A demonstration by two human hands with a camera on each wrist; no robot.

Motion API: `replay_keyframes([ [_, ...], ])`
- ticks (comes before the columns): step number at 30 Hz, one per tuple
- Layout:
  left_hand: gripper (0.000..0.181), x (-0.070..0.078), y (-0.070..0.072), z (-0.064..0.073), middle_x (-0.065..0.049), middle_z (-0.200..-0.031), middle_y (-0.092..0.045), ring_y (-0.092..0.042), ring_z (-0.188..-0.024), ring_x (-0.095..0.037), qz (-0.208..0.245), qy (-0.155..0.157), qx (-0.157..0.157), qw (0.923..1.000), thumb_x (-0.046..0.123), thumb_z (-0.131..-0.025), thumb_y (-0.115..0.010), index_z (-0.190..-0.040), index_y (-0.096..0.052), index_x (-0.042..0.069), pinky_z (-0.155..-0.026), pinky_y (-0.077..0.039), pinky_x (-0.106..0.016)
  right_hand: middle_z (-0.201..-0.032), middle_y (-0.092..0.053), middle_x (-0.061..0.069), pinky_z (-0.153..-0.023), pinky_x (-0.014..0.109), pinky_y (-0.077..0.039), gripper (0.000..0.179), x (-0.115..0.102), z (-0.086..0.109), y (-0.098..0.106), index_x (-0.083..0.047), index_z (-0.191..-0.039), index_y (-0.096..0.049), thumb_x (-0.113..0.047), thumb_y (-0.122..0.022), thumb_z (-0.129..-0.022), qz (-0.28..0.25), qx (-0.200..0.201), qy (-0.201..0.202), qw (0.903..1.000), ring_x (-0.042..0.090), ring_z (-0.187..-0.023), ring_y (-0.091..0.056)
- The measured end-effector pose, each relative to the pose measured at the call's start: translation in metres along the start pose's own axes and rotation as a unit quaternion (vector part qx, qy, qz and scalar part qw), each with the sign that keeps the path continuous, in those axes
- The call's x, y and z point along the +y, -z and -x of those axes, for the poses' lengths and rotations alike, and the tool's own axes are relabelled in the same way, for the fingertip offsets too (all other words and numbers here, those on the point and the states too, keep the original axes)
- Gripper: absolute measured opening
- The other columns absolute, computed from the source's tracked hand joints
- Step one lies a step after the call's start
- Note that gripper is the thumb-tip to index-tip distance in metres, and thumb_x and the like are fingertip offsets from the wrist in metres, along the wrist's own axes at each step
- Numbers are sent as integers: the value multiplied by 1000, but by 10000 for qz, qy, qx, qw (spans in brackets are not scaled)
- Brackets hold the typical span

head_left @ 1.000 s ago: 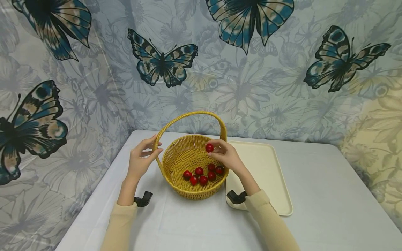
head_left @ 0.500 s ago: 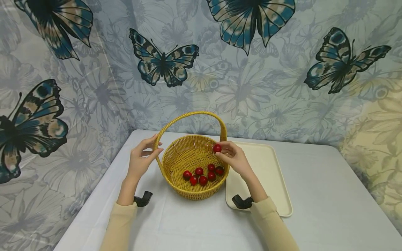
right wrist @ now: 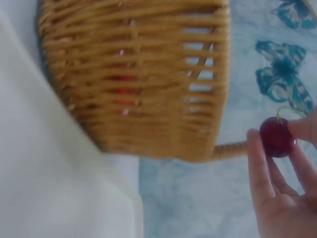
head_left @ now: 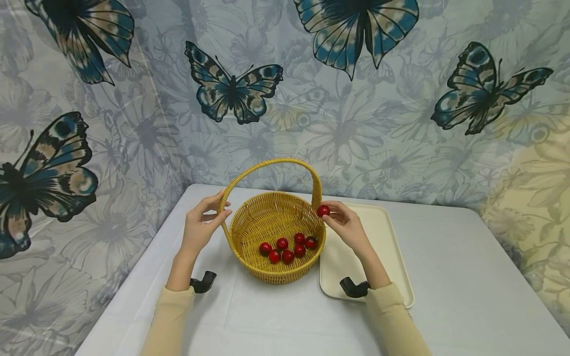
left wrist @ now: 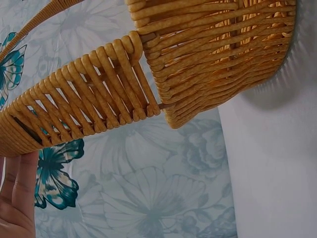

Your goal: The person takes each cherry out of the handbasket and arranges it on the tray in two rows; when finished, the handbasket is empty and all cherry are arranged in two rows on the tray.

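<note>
A yellow woven basket (head_left: 256,210) with a tall arched handle stands on the table. Several dark red cherries (head_left: 288,256) lie in its front right part. My left hand (head_left: 198,227) grips the left side of the basket's handle (left wrist: 74,94) between thumb and fingers. Just past the basket's right rim, my right hand (head_left: 349,228) pinches one cherry (right wrist: 277,137) between thumb and fingertips; a thin stem shows on it in the right wrist view. That hand is above the left edge of a cream tray (head_left: 383,247).
The tray lies flat beside the basket on the right, partly under my right forearm. A white cloth covers the table (head_left: 467,277). Behind hangs a butterfly-patterned curtain (head_left: 347,133). Each wrist carries a black camera mount (head_left: 203,282).
My right hand has moved to the right with the pinched cherry, from over the basket's inside to past its right rim. The left hand and the basket have stayed in place.
</note>
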State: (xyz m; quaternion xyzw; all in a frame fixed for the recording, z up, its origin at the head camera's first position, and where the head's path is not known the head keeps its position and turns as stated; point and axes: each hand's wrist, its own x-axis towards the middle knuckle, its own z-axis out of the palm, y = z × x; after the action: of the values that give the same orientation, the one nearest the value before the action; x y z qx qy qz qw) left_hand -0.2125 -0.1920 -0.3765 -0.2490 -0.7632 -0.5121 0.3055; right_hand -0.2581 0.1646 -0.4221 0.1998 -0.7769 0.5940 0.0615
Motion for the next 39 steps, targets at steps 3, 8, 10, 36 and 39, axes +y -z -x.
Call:
replay_keyframes([
  [3,48,1,0,0,-22,-94,-67,-64,-84,-14,-3,3,1,10000,-10,-76,-69,-122,-56,-5,-69,-56,-18,-118,-58,21,-80,21,-54,37,2,0,6,-2,-127,-54,-12,-59,-91,21,7,-59,10000,27,-99,-62],
  [8,48,2,0,0,-23,-94,-66,-63,-85,-5,5,27,-18,10000,-10,-76,-69,-122,-56,-5,-69,-55,-17,-118,-56,25,-82,28,-55,36,-7,3,14,2,-127,-52,-6,-57,-92,21,12,-279,9996,38,-100,-61],
  [10,48,2,0,0,-23,-95,-66,-62,-86,-1,23,52,-27,10000,-10,-77,-68,-122,-56,-5,-69,-55,-17,-118,-56,26,-82,26,-55,35,-7,4,17,2,-126,-53,-5,-56,-92,80,21,-304,9995,34,-98,-63],
  [36,48,1,0,0,-22,-97,-66,-62,-86,-4,18,202,-42,9998,-7,-78,-68,-125,-55,-3,-70,-56,-19,-113,-59,30,-77,29,-55,36,64,-13,44,7,-122,-53,-5,-61,-89,1300,-215,-505,9900,42,-98,-60],
  [39,48,2,0,0,-22,-97,-66,-64,-86,-15,13,215,-42,9998,-7,-78,-68,-124,-55,-3,-70,-56,-20,-115,-59,28,-80,36,-55,36,68,-16,44,5,-122,-54,-9,-61,-90,1476,-270,-550,9871,41,-99,-60],
])
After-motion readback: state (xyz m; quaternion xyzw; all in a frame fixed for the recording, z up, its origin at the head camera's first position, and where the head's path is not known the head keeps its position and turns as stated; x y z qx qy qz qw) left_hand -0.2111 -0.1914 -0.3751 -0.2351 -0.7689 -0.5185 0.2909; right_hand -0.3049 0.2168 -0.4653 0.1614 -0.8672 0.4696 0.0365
